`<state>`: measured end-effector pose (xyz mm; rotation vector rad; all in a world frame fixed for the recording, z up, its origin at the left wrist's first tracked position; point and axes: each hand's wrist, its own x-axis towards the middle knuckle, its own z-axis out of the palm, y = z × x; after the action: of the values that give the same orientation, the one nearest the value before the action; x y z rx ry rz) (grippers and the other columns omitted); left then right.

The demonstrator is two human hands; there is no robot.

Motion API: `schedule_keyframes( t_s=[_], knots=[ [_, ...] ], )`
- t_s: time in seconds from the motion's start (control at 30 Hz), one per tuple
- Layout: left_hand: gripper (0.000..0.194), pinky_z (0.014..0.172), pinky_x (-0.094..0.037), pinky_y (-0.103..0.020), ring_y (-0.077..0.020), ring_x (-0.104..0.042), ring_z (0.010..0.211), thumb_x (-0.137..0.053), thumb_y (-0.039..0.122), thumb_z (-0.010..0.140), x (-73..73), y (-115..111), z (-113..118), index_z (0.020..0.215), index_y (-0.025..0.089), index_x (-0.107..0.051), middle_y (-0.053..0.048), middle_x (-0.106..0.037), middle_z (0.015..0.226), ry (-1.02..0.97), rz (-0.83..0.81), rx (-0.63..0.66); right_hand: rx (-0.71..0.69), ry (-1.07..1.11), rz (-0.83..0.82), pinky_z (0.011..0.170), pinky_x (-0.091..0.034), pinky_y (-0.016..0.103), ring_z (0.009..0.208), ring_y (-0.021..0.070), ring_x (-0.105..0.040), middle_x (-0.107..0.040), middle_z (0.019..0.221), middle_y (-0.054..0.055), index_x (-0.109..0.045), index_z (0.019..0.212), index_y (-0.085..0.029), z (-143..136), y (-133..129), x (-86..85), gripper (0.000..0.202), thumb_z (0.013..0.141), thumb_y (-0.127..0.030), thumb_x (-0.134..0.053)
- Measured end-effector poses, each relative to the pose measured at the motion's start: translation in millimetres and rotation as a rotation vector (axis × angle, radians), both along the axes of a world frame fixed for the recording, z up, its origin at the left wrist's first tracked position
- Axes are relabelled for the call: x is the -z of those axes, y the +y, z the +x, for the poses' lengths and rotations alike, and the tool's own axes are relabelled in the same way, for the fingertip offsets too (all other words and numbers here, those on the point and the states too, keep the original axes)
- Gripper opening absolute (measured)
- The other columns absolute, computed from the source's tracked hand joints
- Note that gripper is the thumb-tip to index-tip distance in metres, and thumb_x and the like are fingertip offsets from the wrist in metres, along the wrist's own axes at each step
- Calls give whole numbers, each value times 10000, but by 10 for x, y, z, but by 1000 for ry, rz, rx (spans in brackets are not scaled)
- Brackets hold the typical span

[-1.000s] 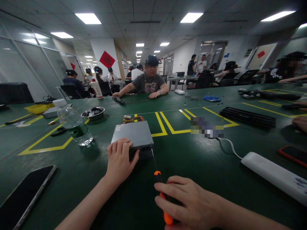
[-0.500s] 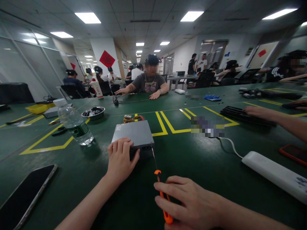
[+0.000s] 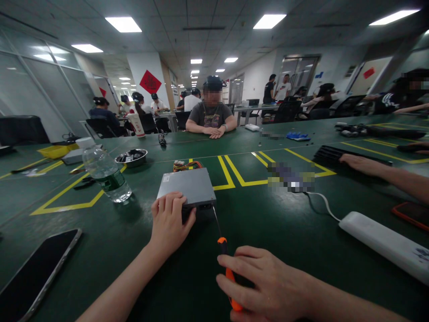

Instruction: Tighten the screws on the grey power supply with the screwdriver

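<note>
A grey metal computer power supply (image 3: 189,184) lies flat on the green table, its bundle of coloured cables (image 3: 188,166) at the far side. My left hand (image 3: 170,219) grips its near left corner, fingers on top and thumb along the near face. In my right hand (image 3: 258,281) is an orange and black screwdriver (image 3: 222,243), held by the handle. The shaft slants up and away, and its tip meets the near face close to the right corner, beside the power socket. The screw itself is too small to make out.
Left of the power supply stand a water bottle (image 3: 109,174) and a metal bowl (image 3: 131,158) of small parts; a phone (image 3: 36,273) lies nearer. To the right are a white power strip (image 3: 382,246) and a co-worker's hand (image 3: 360,163) on a black slatted part (image 3: 335,154). Another person (image 3: 212,114) sits opposite.
The screwdriver handle has turned a little in my right hand, its tip staying at the same corner. The person opposite has drawn one arm in and joined both hands.
</note>
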<state>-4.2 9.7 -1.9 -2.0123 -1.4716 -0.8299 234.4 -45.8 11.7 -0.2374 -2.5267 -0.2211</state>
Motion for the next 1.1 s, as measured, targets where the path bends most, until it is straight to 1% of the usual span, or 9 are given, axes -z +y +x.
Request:
schedule_keyframes(
  t_s=[0.07,0.17,0.27,0.4,0.57,0.7,0.8,0.93,1.1],
  knots=[
    [233,860,-339,-431,-273,-482,1013,-522,339,804,-8,-3,5,959,167,-498,-127,-565,1049,3,5,-1,5,-23,12,619,-471,298,671,159,-602,-638,998,116,-561,1035,-124,-10,-7,0,343,970,-356,-318],
    [229,858,-339,-427,-273,-489,1006,-523,340,805,-15,-3,9,955,168,-499,-125,-566,1047,5,15,-2,6,32,50,593,-460,289,609,140,-583,-644,986,120,-579,911,-118,-10,-13,13,325,961,-354,-362],
    [228,863,-335,-426,-273,-495,1009,-529,337,801,-7,2,7,957,174,-501,-118,-567,1047,-5,18,8,9,93,49,614,-460,284,666,146,-605,-647,970,133,-561,859,-108,8,-10,35,296,947,-350,-415],
    [230,858,-338,-427,-273,-493,1012,-528,334,800,5,6,1,961,172,-500,-121,-568,1053,-5,18,7,5,78,29,655,-472,294,750,168,-618,-638,959,135,-554,931,-92,24,-8,46,363,920,-440,-454],
    [221,858,-342,-429,-272,-497,1006,-520,335,809,-6,4,5,962,178,-492,-120,-567,1045,4,19,3,22,-65,23,655,-479,305,731,167,-611,-624,1016,124,-564,1054,-123,3,-19,24,297,943,-356,-418],
    [221,858,-339,-437,-277,-497,1016,-524,335,801,-2,3,5,966,190,-496,-114,-569,1044,-10,9,9,11,11,66,589,-467,283,655,148,-592,-637,983,133,-595,892,-114,-1,-18,34,297,929,-377,-461],
    [223,864,-336,-435,-276,-496,1019,-524,338,800,1,2,3,964,188,-497,-114,-569,1052,-17,5,10,14,85,70,600,-470,278,655,142,-592,-645,958,129,-577,812,-127,14,-4,54,286,923,-367,-469],
    [230,866,-336,-433,-274,-493,1019,-521,344,803,0,6,2,964,182,-495,-118,-567,1057,-7,8,-1,8,63,40,651,-480,281,704,149,-596,-639,983,130,-577,893,-115,32,18,62,297,919,-390,-467],
    [238,868,-333,-436,-276,-494,1019,-531,342,792,17,19,-4,970,186,-500,-118,-568,1065,-14,3,-1,7,-7,51,556,-440,259,607,121,-553,-628,1017,108,-593,1002,-154,27,12,14,273,902,-397,-519]
  ],
)
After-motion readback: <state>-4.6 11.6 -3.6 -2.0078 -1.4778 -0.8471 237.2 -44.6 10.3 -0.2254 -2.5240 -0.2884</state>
